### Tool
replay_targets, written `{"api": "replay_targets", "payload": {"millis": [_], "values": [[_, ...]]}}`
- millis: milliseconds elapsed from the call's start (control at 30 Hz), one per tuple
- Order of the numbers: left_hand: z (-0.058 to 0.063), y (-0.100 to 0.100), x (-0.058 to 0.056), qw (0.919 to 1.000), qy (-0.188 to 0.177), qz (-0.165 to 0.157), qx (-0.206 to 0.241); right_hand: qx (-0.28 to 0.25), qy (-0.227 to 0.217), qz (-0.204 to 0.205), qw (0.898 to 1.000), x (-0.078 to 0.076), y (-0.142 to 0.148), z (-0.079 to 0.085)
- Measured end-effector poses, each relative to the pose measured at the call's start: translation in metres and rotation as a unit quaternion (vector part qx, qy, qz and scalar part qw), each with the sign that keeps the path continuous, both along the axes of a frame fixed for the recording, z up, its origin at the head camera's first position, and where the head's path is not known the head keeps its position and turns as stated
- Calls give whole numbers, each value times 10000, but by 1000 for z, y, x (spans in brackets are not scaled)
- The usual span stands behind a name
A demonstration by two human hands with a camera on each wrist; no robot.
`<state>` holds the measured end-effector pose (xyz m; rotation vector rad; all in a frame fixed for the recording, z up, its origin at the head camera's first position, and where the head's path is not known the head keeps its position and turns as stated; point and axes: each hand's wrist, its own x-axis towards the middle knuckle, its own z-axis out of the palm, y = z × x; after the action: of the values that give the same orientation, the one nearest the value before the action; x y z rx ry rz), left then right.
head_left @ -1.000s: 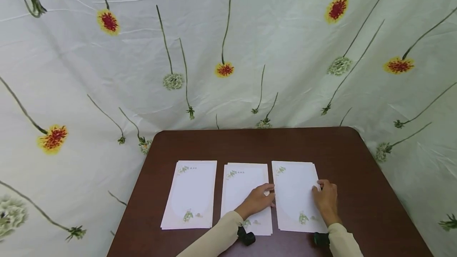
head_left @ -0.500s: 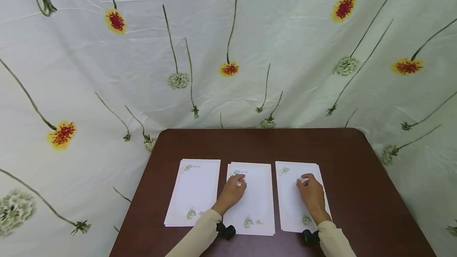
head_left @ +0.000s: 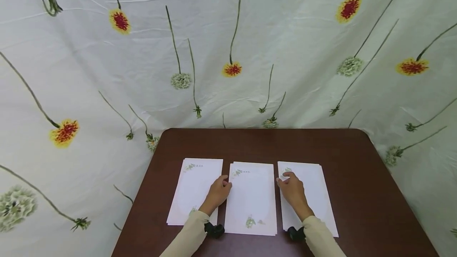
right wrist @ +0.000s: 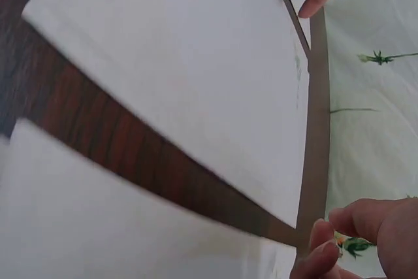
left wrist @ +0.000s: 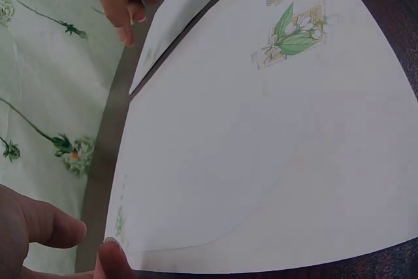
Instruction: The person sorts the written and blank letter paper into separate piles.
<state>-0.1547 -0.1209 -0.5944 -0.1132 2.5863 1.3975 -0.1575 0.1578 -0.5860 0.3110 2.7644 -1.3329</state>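
Observation:
Three paper stacks with pale green flower prints lie side by side on the table: a left stack point(head_left: 189, 191), a middle stack point(head_left: 250, 201) and a right stack point(head_left: 317, 193). My left hand point(head_left: 216, 192) is over the right edge of the left stack, fingers loosely bent beside the middle stack's left edge. In the left wrist view, a fingertip point(left wrist: 112, 253) overlaps the sheet's edge; whether it touches cannot be told. My right hand point(head_left: 293, 193) is above the right stack's left side, its fingertips near the middle stack's right edge. Neither hand holds paper.
The dark brown table point(head_left: 264, 142) has rounded far corners. Behind it hangs a white cloth point(head_left: 214, 23) printed with flowers. Each wrist wears a black device, such as the left one point(head_left: 215, 230). Narrow gaps of tabletop separate the stacks.
My left hand has moved left across the middle stack to its left edge. The right hand has left the right stack's outer edge and moved left. The stacks look nearly unmoved.

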Motion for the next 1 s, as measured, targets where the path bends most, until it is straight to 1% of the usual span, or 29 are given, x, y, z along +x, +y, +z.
{"api": "replay_targets", "payload": {"millis": [133,200,367,400,467,600,833,1000], "values": [[-2,2,2,9990,-321,80,314,-127,-383,139,9991,1,-10,-4],[-4,2,3,9980,-493,154,360,-153,-511,191,9984,2,-14,-5],[-6,3,4,9966,-553,256,560,-166,-705,222,9971,3,-20,-7],[-5,3,3,9964,-505,256,624,-181,-730,223,9969,4,-21,-8],[-5,2,3,9960,-456,255,723,-197,-745,224,9968,4,-22,-8],[-5,3,3,9941,-496,316,910,-197,-684,208,9973,5,-24,-10],[-5,4,4,9924,-484,373,1068,-298,-585,219,9976,6,-27,-10],[-8,4,0,9890,-590,462,1275,-433,-560,212,9973,6,-30,-10]]}}
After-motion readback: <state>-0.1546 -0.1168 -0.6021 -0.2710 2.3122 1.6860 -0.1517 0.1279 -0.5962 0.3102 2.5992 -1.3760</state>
